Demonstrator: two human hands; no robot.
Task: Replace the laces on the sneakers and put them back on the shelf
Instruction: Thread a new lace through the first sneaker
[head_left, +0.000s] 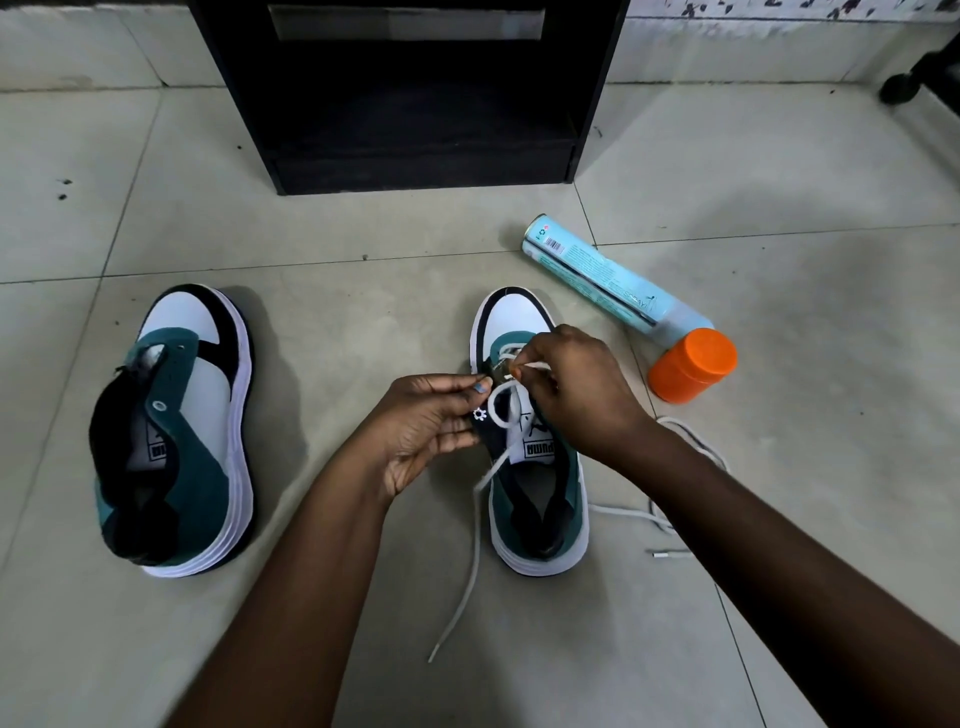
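Observation:
Two green, white and black sneakers lie on the tiled floor. The left sneaker is on its side with no lace. The right sneaker stands upright between my hands. My left hand holds its eyelet flap at the left edge. My right hand pinches the tip of a white lace over the upper eyelets; the lace is threaded through the front eyelets and its other end trails toward me. The black shelf stands behind, its lower compartment dark.
A pale blue spray can with an orange cap lies on the floor to the right of the sneaker. A second white lace lies loose under my right forearm. A dark furniture foot is at the far right.

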